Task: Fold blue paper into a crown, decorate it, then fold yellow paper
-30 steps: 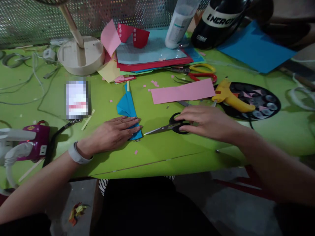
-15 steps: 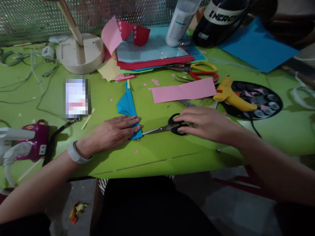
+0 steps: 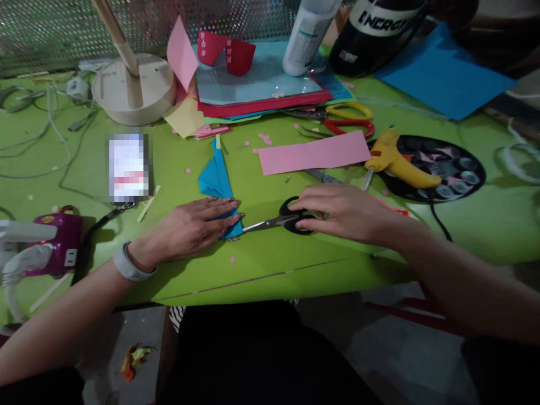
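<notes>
My left hand (image 3: 192, 228) lies flat, fingers stretched out, pressing a folded piece of blue paper (image 3: 217, 179) against the table. The paper's upper part fans into a point, where a small cream strip (image 3: 218, 142) sticks out. In my right hand (image 3: 341, 211) is a pair of black-handled scissors (image 3: 278, 220), with my fingers at the handle loops. Their blades look nearly closed and point left, reaching the lower right edge of the blue paper. The very tip cannot be made out. Above the scissors lies a pink paper strip (image 3: 314, 153).
A yellow glue gun (image 3: 400, 163) rests on a black palette (image 3: 458, 188) at right. Red-and-yellow-handled pliers (image 3: 348, 115) lie behind the pink strip. A phone (image 3: 127, 169), a purple power adapter (image 3: 54, 242) and a lamp base (image 3: 133, 93) stand left. A white bottle (image 3: 307, 42) stands on stacked paper.
The scissors and my right hand have moved slightly left, bringing the blades further in at the blue paper's edge. My left hand keeps its place on the paper. The view has shifted a little.
</notes>
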`<state>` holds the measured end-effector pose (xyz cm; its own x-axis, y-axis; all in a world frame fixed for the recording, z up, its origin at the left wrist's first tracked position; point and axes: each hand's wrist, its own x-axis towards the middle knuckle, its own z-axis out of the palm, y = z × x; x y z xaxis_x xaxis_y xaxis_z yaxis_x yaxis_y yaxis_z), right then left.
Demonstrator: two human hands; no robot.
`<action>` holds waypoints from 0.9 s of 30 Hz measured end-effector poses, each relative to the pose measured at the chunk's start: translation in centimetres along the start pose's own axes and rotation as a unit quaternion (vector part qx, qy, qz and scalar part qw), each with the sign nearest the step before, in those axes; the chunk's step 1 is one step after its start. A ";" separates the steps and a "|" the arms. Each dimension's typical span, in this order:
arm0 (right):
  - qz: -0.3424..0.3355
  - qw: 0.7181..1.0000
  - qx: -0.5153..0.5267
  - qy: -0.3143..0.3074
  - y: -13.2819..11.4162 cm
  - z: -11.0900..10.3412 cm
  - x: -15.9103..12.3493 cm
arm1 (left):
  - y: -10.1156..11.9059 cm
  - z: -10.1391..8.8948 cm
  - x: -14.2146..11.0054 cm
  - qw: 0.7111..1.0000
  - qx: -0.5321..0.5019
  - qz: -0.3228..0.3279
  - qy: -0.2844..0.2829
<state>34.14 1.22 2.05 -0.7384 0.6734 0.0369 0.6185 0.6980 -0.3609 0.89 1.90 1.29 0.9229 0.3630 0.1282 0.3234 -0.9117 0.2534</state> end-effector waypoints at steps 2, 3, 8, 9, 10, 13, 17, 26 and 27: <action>-0.002 1.000 0.017 -0.009 -0.1 0.0 0.2 | 0.1 0.0 0.0 1.000 -0.006 -0.014 -0.006; -0.004 0.999 0.028 -0.014 -0.1 -0.1 0.3 | 0.2 0.0 0.0 1.000 -0.008 -0.020 -0.009; -0.022 0.996 0.074 -0.042 -0.1 -0.4 0.6 | 0.3 0.0 -0.2 0.999 -0.009 -0.033 -0.005; -0.024 0.995 0.078 -0.050 0.0 -0.5 0.7 | 0.3 0.0 -0.2 0.999 -0.009 -0.034 -0.005; -0.026 0.995 0.081 -0.057 0.0 -0.6 0.7 | 0.3 0.0 -0.2 0.999 -0.008 -0.034 -0.006; -0.033 0.992 0.093 -0.075 0.0 -0.8 0.8 | 0.4 0.1 -0.2 0.999 -0.010 -0.035 -0.007; -0.041 0.988 0.120 -0.086 0.4 -1.0 1.2 | 0.4 0.1 -0.1 0.999 -0.019 -0.036 -0.001; -0.061 0.991 0.102 -0.060 0.8 -0.8 1.8 | 0.3 0.2 -0.1 0.999 -0.020 -0.027 0.008; -0.067 0.990 0.105 -0.065 0.8 -0.8 1.8 | 0.3 0.2 -0.1 0.999 -0.021 -0.028 0.011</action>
<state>33.52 3.16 2.56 -0.8472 0.5310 -0.0179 0.4530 0.7043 -0.5466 0.93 1.54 1.12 0.8990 0.4173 0.1331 0.3648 -0.8815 0.2999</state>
